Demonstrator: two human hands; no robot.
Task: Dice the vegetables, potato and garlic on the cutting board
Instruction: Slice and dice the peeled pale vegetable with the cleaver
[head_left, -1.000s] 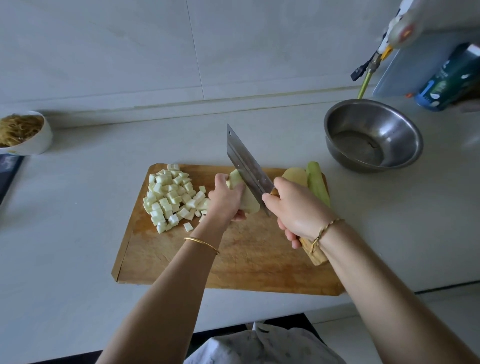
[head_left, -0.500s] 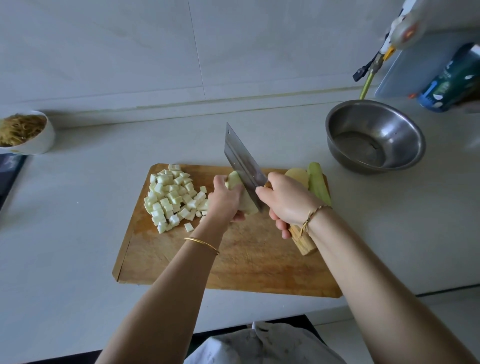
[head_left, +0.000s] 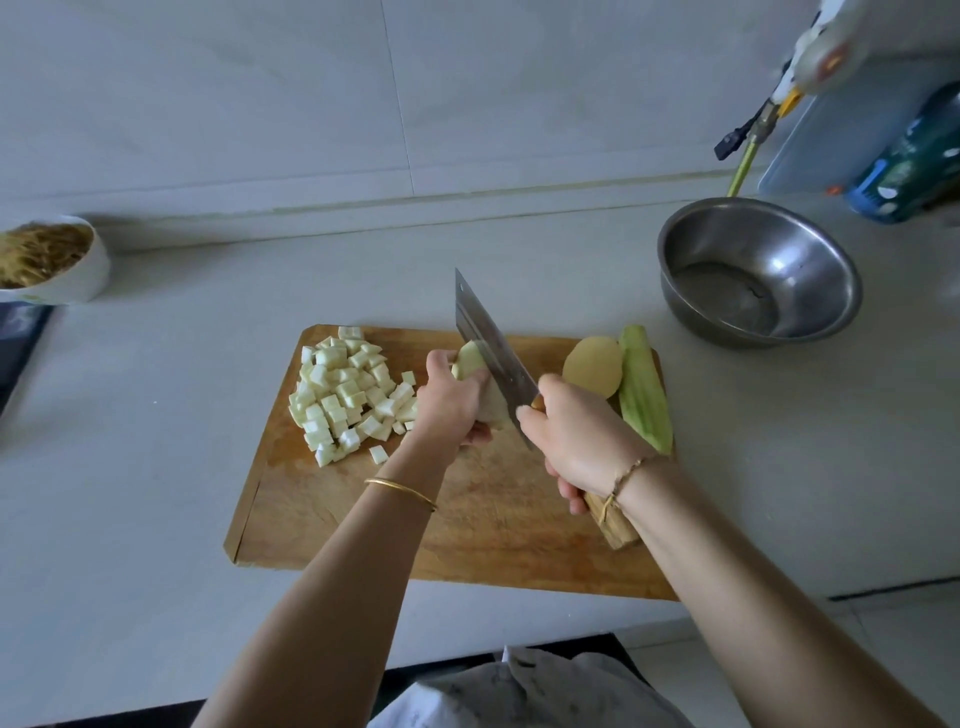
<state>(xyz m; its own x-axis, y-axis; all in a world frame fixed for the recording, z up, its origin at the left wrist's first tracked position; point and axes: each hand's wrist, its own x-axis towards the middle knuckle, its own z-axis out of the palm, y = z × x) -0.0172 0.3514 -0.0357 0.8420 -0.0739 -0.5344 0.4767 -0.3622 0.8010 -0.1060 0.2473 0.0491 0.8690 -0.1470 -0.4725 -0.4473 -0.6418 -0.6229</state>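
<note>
One piece left of the blade

Nearest: right hand (head_left: 582, 441), fingers wrapped round cleaver (head_left: 493, 353) handle. Just beyond: left hand (head_left: 449, 402), fingers curled over pale vegetable piece (head_left: 470, 364) on cutting board (head_left: 467, 530), lying along blade, touching its left face.

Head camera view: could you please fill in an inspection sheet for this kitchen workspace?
Surface: pale counter carrying a wooden cutting board.
Job's things: diced pile on the board's left; peeled potato and green vegetable at its right edge; no garlic seen.
Clutter: steel bowl far right; white bowl of noodle-like strands far left.
Hands: left hand grips a pale vegetable piece; right hand holds the cleaver, blade against that piece.
Cables: yellow-green line with black fitting, above the steel bowl.
Surroundings: tiled wall; blue-green container top right.
</note>
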